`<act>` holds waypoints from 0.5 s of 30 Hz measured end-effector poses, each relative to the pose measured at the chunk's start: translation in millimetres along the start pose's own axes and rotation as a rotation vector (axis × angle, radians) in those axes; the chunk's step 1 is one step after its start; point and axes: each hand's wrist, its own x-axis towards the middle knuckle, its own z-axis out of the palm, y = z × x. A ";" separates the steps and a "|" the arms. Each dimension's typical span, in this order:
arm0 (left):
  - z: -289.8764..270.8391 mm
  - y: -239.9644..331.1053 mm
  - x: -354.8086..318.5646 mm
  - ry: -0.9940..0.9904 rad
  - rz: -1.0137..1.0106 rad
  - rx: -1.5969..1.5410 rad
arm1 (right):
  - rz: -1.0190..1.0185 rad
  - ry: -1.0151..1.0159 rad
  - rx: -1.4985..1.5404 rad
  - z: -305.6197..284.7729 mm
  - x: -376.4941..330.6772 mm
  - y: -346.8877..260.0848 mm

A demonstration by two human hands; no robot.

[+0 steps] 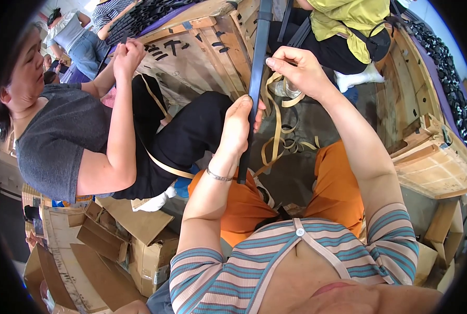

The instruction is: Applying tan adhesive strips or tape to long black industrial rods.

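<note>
A long, narrow dark strip (260, 52) with a glossy face runs upright in front of me, from the top of the view down to my left thigh. My left hand (237, 124) is closed round its middle, thumb on the front face and fingertips showing at the right edge. To the right of the strip and apart from it, my right hand (300, 70) is raised with thumb and forefinger pinched. Whatever sits in that pinch is too small to tell. Thin tan tape (277, 125) hangs and curls just below my right hand, trailing to the floor.
A person in a grey shirt (68, 138) sits close on my left, hands raised together. Another in a yellow top (348, 23) sits ahead. Wooden crates (191, 57) stand ahead and at right, bearing piles of black parts (442, 63). Cardboard boxes (147, 264) lie lower left.
</note>
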 end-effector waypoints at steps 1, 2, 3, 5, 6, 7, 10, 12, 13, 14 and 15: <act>1.1 0.9 -0.5 0.009 0.001 0.010 | -0.024 0.001 -0.006 -0.1 0.8 3.0; 1.6 1.7 -0.6 0.016 0.002 0.021 | -0.048 0.003 -0.012 -0.2 1.6 4.7; 1.4 1.6 -0.4 0.012 0.004 0.022 | -0.050 0.006 -0.014 -0.3 1.9 4.5; 0.3 0.9 -0.4 0.005 0.006 0.022 | -0.010 0.004 -0.003 1.4 1.3 2.3; 0.0 1.1 -0.8 0.003 0.009 0.024 | 0.023 0.004 0.007 2.0 1.1 -0.5; -0.2 1.4 -1.4 -0.007 0.024 0.025 | 0.020 0.006 0.006 1.9 1.0 -1.6; 1.8 2.1 -3.6 -0.020 0.035 0.024 | 0.026 0.009 -0.019 0.1 0.4 -3.5; 3.6 1.6 -4.9 -0.024 0.025 0.019 | 0.032 0.015 -0.039 -2.0 -1.2 -1.9; 4.5 0.9 -5.9 -0.023 0.024 0.036 | 0.033 0.016 -0.040 -2.8 -2.5 -3.1; 4.6 1.3 -6.3 -0.022 0.024 0.053 | 0.060 0.016 -0.015 -3.3 -2.7 -5.6; 4.9 0.5 -6.7 -0.022 0.024 0.053 | 0.088 0.016 0.010 -3.5 -3.2 -7.0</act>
